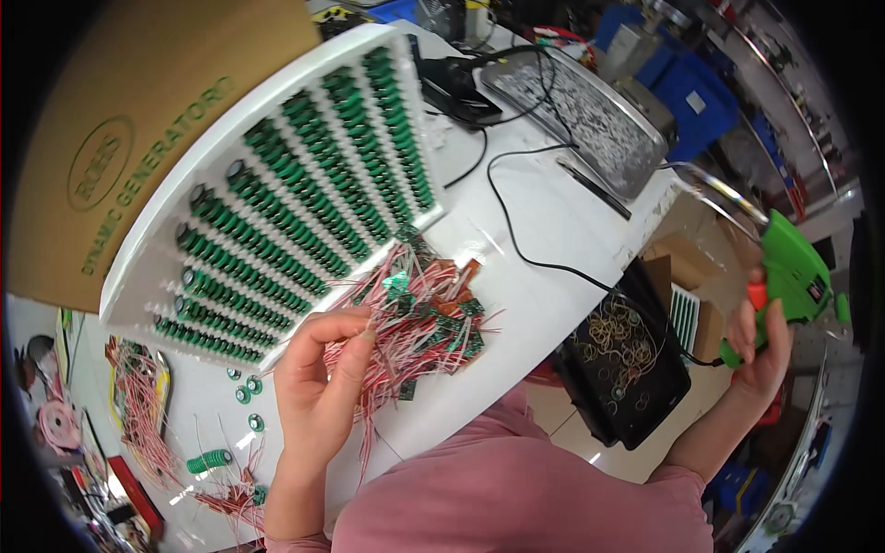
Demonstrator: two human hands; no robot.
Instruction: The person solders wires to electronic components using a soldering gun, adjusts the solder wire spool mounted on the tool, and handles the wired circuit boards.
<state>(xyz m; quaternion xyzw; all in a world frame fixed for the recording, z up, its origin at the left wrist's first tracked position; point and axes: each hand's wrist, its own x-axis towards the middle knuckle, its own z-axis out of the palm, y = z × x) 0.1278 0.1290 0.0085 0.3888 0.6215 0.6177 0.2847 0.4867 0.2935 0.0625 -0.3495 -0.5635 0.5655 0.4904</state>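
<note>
Red and white thin wires [395,348], mixed with small green circuit boards [461,343], lie in a tangled heap near the middle of our white table [516,318]. Our left hand [321,392] is at the heap's seven o'clock side, thumb and forefinger pinched together; we cannot tell whether a wire is caught between them. Out at three o'clock, beyond the table's edge, our right hand [767,355] wraps the handle of a bright green pistol-shaped tool [795,267], its metal nose toward ten. At ten o'clock from the heap we have a white foam tray [147,267] with rows of round green parts [277,212]; a few loose ones lie at eight. One o'clock brings a grey rectangular metal tray [638,177], four a black plastic bin [667,394] holding yellowish loops [613,336].
</note>
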